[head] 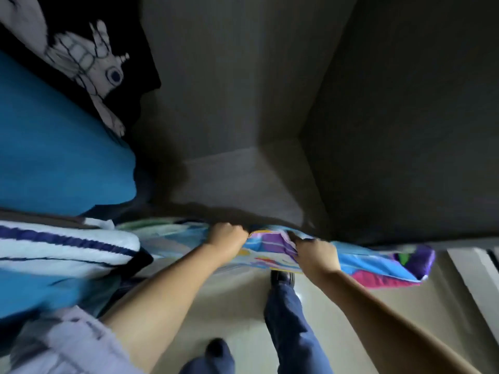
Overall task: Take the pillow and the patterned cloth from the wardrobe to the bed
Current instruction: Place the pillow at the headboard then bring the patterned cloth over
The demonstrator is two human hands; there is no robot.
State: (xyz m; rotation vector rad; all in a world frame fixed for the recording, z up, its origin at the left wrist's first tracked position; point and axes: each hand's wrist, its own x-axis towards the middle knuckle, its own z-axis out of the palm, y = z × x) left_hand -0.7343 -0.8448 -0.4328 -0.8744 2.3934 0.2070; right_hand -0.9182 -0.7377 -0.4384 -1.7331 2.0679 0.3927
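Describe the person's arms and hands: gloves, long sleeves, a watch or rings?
Both forearms are bare. The left hand and right hand wear no gloves, and no watch or ring shows, though the picture is blurred. A pale lilac-grey short sleeve shows at the left upper arm.

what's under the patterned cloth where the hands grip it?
Both the left hand and right hand clutch the patterned cloth, pulled out past the wardrobe shelf. Below it: pale floor, a black shoe. Anything under its left part is hidden.
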